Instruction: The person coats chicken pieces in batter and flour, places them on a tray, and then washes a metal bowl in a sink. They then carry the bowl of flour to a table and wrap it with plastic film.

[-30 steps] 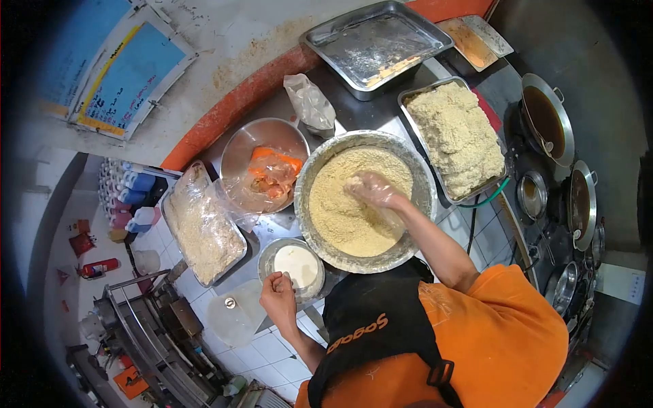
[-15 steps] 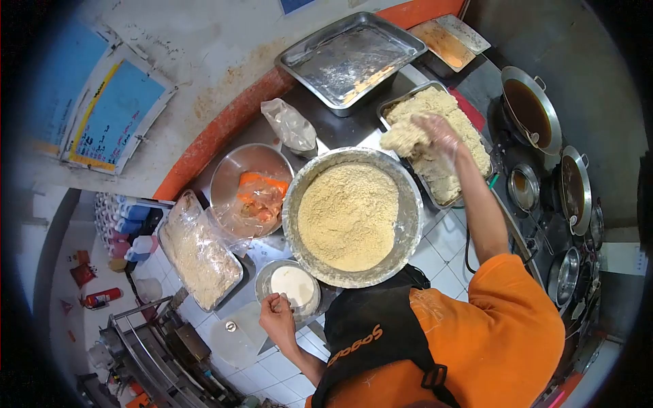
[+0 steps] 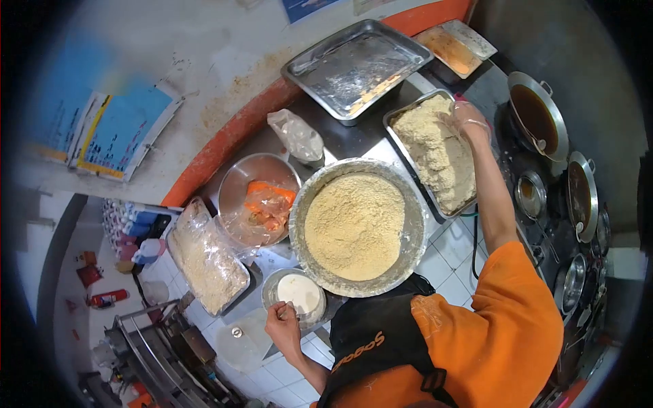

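My right hand (image 3: 471, 119), in a clear plastic glove, is at the far right edge of a metal tray (image 3: 413, 178) heaped with pale, crumbly coating (image 3: 435, 149). Its fingers are partly hidden, so whether they grip anything does not show. Bare, with thumb and fingers pinched together, my left hand (image 3: 282, 325) rests at the near rim of a small bowl (image 3: 271, 280). A round white surface (image 3: 299, 292) shows inside that bowl. Between my hands stands a large metal basin (image 3: 415, 228) of yellowish flour or crumbs (image 3: 354, 224).
A steel bowl (image 3: 235, 177) holds orange pieces in clear plastic. Left of it lies a plastic-covered tray of crumbs (image 3: 207, 262). A shallow metal tray (image 3: 333, 71) stands at the back, near a clear bag (image 3: 296, 136). Woks of dark liquid (image 3: 534, 109) line the right side.
My right hand has moved from the middle of the coating to the tray's far right edge. The clump lifted under it earlier no longer shows. My left hand stays by the small bowl.
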{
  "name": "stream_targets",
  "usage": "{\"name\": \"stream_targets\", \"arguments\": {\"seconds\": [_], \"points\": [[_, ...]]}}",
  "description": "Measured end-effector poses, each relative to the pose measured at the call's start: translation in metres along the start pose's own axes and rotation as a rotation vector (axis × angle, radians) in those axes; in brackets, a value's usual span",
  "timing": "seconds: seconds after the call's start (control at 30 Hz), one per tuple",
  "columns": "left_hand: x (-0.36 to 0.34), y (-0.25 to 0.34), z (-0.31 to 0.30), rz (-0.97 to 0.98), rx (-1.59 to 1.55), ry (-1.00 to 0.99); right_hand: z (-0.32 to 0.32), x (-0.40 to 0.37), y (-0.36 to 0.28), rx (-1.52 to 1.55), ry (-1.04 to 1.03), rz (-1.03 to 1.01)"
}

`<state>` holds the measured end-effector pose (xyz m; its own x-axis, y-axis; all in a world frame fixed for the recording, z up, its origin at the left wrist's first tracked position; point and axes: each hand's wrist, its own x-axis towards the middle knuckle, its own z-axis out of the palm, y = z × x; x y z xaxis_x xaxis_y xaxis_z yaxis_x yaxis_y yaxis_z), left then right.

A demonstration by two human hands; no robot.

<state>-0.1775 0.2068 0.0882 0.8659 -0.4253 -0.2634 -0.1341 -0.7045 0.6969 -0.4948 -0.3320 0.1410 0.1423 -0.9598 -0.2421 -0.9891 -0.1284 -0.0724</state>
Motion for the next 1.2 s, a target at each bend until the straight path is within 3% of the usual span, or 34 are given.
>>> {"name": "stream_targets", "arguments": {"seconds": [0.1, 0.13, 0.2, 0.23, 0.33, 0.4, 0.43, 0.53, 0.6, 0.67, 0.7, 0.73, 0.77, 0.83, 0.87, 1.0, 1.07, 1.1, 1.2], "points": [[-0.004, 0.001, -0.002, -0.020, 0.031, 0.023, 0.004, -0.024, -0.045, 0.105, 0.054, 0.059], [-0.003, 0.007, -0.001, 0.005, 0.045, 0.014, 0.066, 0.008, -0.029, 0.050, 0.314, -0.053], [-0.005, 0.040, -0.005, 0.026, 0.055, 0.029, 0.054, -0.017, -0.060, -0.138, 0.053, -0.009], [0.002, 0.049, -0.005, 0.010, 0.054, 0.057, 0.062, -0.016, -0.061, -0.134, 0.052, -0.041], [0.023, 0.075, -0.007, 0.269, 0.087, 0.114, 0.080, -0.016, -0.057, -0.202, 0.164, -0.083], [0.056, 0.091, -0.001, 0.393, 0.139, 0.159, 0.068, -0.038, -0.067, -0.064, 0.473, -0.144], [0.081, 0.093, 0.006, 0.477, 0.177, 0.182, 0.067, -0.046, -0.069, -0.055, 0.509, -0.210], [0.159, 0.111, 0.028, 0.538, 0.206, -0.002, 0.068, -0.098, -0.086, 0.167, 0.475, -0.378], [0.212, 0.105, 0.065, 0.629, 0.574, -0.322, 0.058, -0.135, -0.091, 0.248, 0.277, -0.470], [0.224, 0.097, 0.089, 0.811, 0.564, -0.406, 0.067, -0.165, -0.083, 0.309, 0.199, -0.511], [0.232, 0.091, 0.099, 0.784, 0.424, -0.464, 0.077, -0.180, -0.077, 0.226, 0.310, -0.495], [0.263, 0.033, 0.128, 0.837, 0.507, -0.187, 0.088, -0.191, -0.071, 0.142, 0.412, -0.484], [0.265, 0.038, 0.128, 0.869, 0.507, -0.209, 0.098, -0.196, -0.062, 0.141, 0.420, -0.446], [0.261, 0.055, 0.117, 0.631, 0.644, -0.304, 0.117, -0.204, -0.049, 0.361, 0.027, -0.288], [0.258, 0.060, 0.113, 0.508, 0.716, -0.343, 0.127, -0.205, -0.048, 0.372, 0.030, -0.264], [0.252, 0.063, 0.112, 0.548, 0.720, -0.294, 0.150, -0.203, -0.045, 0.577, 0.211, -0.282], [0.238, 0.083, 0.105, 0.425, 0.809, -0.313, 0.148, -0.192, -0.045, 0.657, 0.285, -0.366], [0.227, 0.092, 0.102, 0.387, 0.803, -0.291, 0.129, -0.192, -0.046, 0.657, 0.150, -0.299], [0.246, 0.072, 0.105, 0.384, 0.846, -0.304, 0.137, -0.185, -0.035, 0.779, 0.170, -0.091]]}}
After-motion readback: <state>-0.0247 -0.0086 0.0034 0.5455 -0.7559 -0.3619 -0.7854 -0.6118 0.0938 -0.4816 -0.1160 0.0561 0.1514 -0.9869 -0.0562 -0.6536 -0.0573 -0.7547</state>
